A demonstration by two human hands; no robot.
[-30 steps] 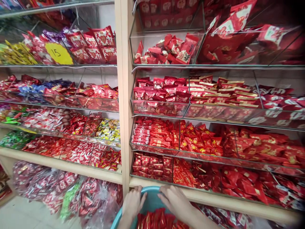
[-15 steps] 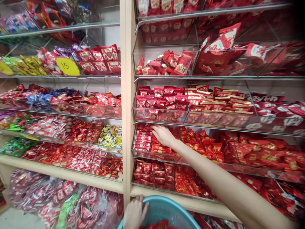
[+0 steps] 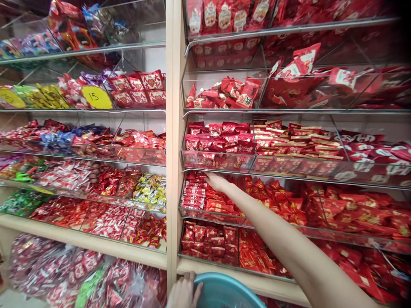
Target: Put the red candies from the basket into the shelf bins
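My right hand (image 3: 216, 182) reaches into a shelf compartment at the middle right, over small red-and-white packets (image 3: 193, 194) and red packets (image 3: 220, 204). Its fingertips are hidden at the back, under the shelf above, so whether they hold anything does not show. At the bottom centre my left hand (image 3: 184, 292) grips the rim of a teal basin (image 3: 229, 285). Only the upper part of the basin is in view.
Glass-fronted shelves of wrapped sweets stand left and right of a wooden upright (image 3: 174, 141). A yellow price tag (image 3: 96, 97) hangs at the upper left. Bulky plastic bags of sweets (image 3: 77, 273) lie below the left shelves.
The view has shifted so the shelves sit slightly lower. My right hand has gone a little deeper into the compartment, and the red packets inside the basin have mostly dropped out of view.
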